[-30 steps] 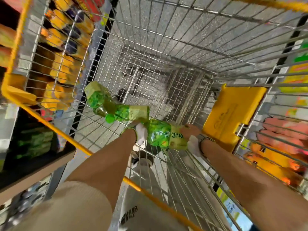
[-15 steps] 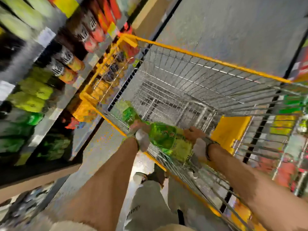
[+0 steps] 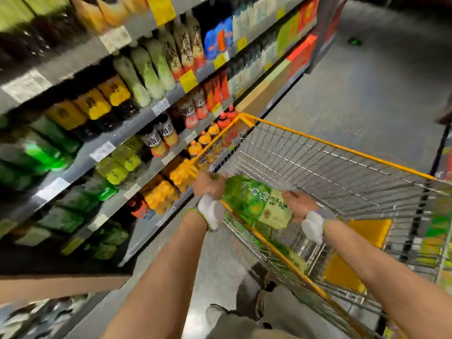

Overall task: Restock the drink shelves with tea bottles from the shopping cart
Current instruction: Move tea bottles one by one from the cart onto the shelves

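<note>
Two hands are holding one green tea bottle [image 3: 256, 204] on its side, just above the yellow left rim of the shopping cart [image 3: 342, 148]. The left hand [image 3: 209, 184] is wrapping its curled fingers round the neck end, which is pointing toward the drink shelves [image 3: 137, 123]; the right hand [image 3: 296, 201] is cupping the base end, fingers curled over the label. Both wrists are wearing white padded bands, and neither hand is showing any slack in its hold, though the fingertips underneath are hidden.

The bottle is hanging clear of the cart basket and well apart from any shelf edge. From here several things are looking risky, in my judgement. The bottle looks smooth and heavy for its size, so it is likely wanting to slip if one hand lets go before the other is bearing the weight. The shelves are looking crowded, with green bottles [image 3: 115, 167] standing close behind the front edge on a lower tier; pushing the new one in without a gap is liable to knock neighbours over or off the edge. The cart is standing just beside the shelving, so a swing across its rim is risking a knock against the wire. Blur is making the exact free slot impossible to tell.
</note>
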